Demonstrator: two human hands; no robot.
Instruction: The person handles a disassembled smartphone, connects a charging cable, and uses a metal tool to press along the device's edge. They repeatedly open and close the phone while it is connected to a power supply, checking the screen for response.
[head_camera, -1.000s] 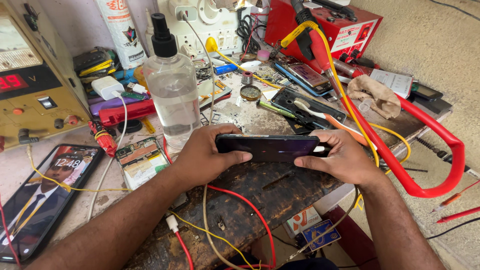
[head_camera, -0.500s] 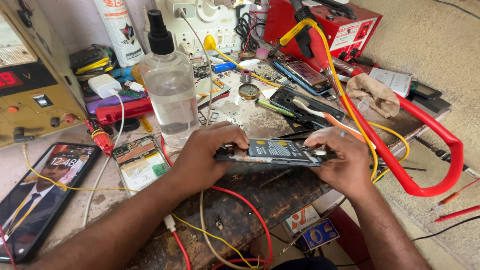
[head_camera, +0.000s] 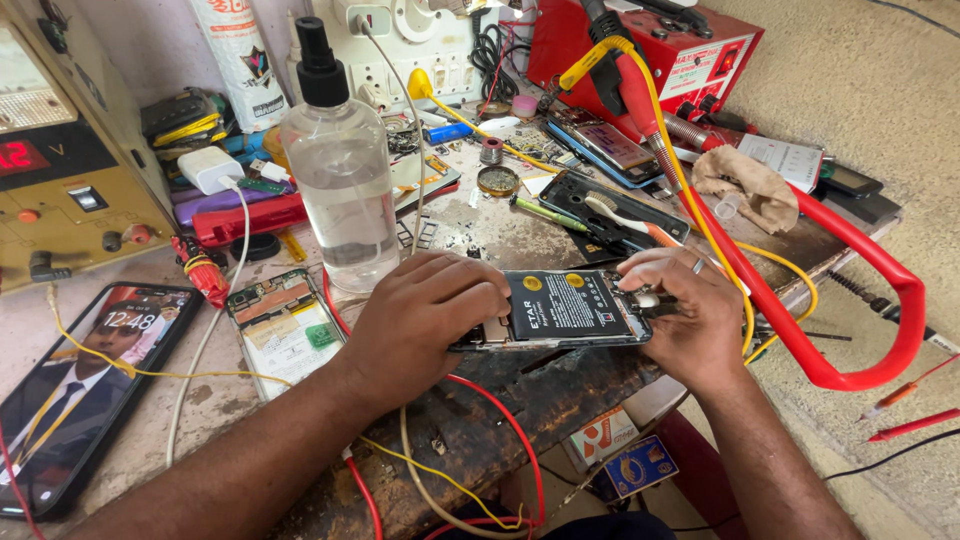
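Opened phone (head_camera: 565, 308), battery side up, lay on the tabletop (head_camera: 520, 235) just right of the clear spray bottle (head_camera: 340, 190). Left hand (head_camera: 425, 315) gripped its left end; right hand (head_camera: 685, 310) fingers pinched its right end. Steady bracing and gentle pressure seemed advisable.

Opened phone (head_camera: 570, 308) is lying on workbench (head_camera: 480, 440), spray bottle (head_camera: 340, 170) standing behind-left, toothbrush (head_camera: 625, 215) lying behind-right.
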